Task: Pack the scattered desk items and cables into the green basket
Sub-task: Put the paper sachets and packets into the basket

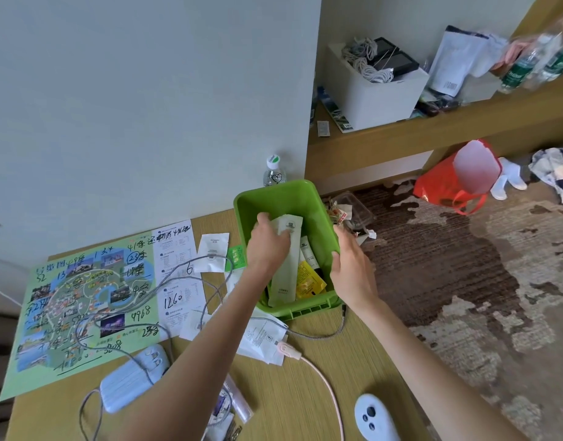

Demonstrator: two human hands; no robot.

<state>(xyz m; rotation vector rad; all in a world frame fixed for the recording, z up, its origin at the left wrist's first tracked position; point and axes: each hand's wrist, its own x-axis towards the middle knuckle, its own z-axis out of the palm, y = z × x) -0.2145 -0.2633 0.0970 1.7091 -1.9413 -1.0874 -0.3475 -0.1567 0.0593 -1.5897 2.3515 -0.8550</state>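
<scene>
Green basket (275, 195) sits at the far right edge of the wooden table (305, 402), against the wall. Left hand (269, 241) is down inside it, grip clamped on the top of a long pale sachet (285, 272) that leans upright among other packets; a yellow packet (309, 281) lies beside it in the basket. Right hand (353, 268) rests on the basket's right rim, fingers curled over the edge, holding it. Still out on the table: a printed map (83, 300) with handwritten numbers, a grey braided cable (184, 275) looping across it, a pale blue power bank (130, 380) near the front, a pink cable (318, 377), white sachets (213, 253) just left of the basket, a small blue-white remote (372, 418) at the front edge. Water bottle (274, 171) stands behind the basket.
</scene>
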